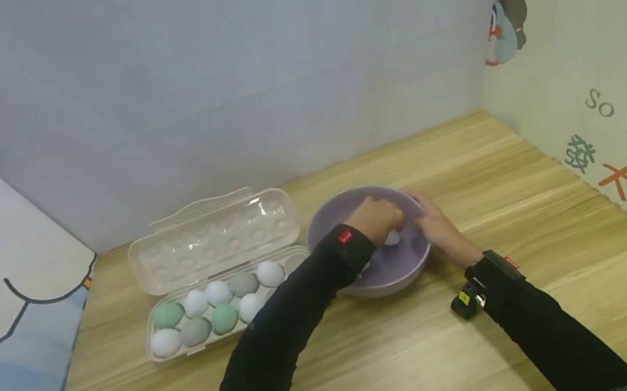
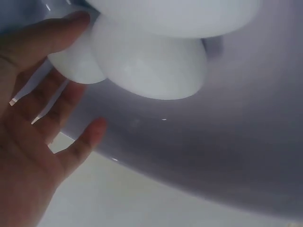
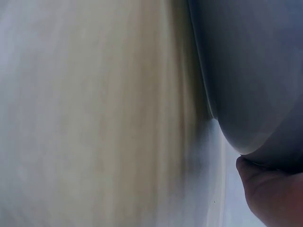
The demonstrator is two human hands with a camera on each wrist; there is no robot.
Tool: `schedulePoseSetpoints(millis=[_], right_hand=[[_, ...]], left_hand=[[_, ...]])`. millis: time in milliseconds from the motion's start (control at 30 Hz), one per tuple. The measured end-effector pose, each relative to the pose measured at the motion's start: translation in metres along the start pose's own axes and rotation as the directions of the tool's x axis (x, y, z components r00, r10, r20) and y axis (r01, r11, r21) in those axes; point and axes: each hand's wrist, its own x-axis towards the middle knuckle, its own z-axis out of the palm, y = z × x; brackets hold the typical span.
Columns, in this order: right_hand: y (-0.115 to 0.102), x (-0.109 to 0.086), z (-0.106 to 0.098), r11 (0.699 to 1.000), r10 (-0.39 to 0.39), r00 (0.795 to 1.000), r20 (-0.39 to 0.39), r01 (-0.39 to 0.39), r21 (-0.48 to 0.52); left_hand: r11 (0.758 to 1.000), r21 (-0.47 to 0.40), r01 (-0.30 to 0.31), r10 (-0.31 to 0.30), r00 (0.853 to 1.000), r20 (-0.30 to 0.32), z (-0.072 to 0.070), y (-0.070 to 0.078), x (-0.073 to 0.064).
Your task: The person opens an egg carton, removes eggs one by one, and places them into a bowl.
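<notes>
Inside the purple bowl [image 1: 386, 286], my left hand [image 1: 375, 218] reaches down with its fingers bent. In the left wrist view, the thumb and fingers of that hand lie on either side of a white egg [image 2: 80, 61]. Another white egg [image 2: 154, 61] lies right beside it, and a third, larger-looking egg [image 2: 184, 16] fills the top of that view. My right hand [image 1: 442, 230] grips the bowl's right rim; its thumb shows against the bowl in the right wrist view. My left forearm hides part of the bowl's near left side.
Left of the bowl lies a clear plastic egg carton [image 1: 191, 353], its lid [image 1: 213, 242] folded back. Several white, green and grey eggs sit in its cups; my left sleeve covers its right end. Walls stand behind and on both sides of the wooden table [image 1: 377, 363].
</notes>
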Motion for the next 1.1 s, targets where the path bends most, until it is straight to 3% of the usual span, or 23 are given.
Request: schedulePoseSetpoints(millis=[167,300,433,600,700,867,967,1100], right_hand=[[0.001,-0.001,0.003,1.000,0.003,1.000,0.019,-0.003,0.019],[0.002,-0.001,0.004,1.000,0.002,1.000,0.025,-0.003,0.013],[0.001,-0.002,0.003,1.000,0.019,1.000,0.007,-0.019,-0.005],[0.001,-0.002,0.003,0.999,0.037,0.999,-0.004,-0.037,-0.028],[0.000,-0.003,0.002,0.998,0.041,0.999,-0.005,-0.041,-0.036],[-0.002,-0.005,0.001,0.999,0.039,0.999,0.009,-0.038,-0.019],[-0.003,-0.005,0.002,0.999,0.036,0.999,0.014,-0.036,-0.008],[-0.003,-0.005,0.005,0.999,0.043,0.999,0.016,-0.043,-0.012]], left_hand=[[0.999,0.031,0.017,-0.019,0.998,0.058,-0.003,-0.001,-0.005],[0.999,0.044,0.003,-0.005,0.999,0.052,-0.021,-0.004,-0.020],[0.998,0.057,0.021,-0.022,1.000,0.013,-0.044,-0.012,-0.048],[0.991,0.026,0.130,-0.129,0.991,-0.029,-0.056,-0.032,-0.095],[0.983,0.008,0.186,-0.185,0.982,-0.047,-0.051,-0.047,-0.122],[0.971,0.041,0.235,-0.236,0.972,0.010,-0.032,-0.065,-0.161],[0.968,0.038,0.250,-0.251,0.967,0.045,-0.018,-0.071,-0.176],[0.965,0.037,0.258,-0.260,0.964,0.048,0.003,-0.079,-0.186]])
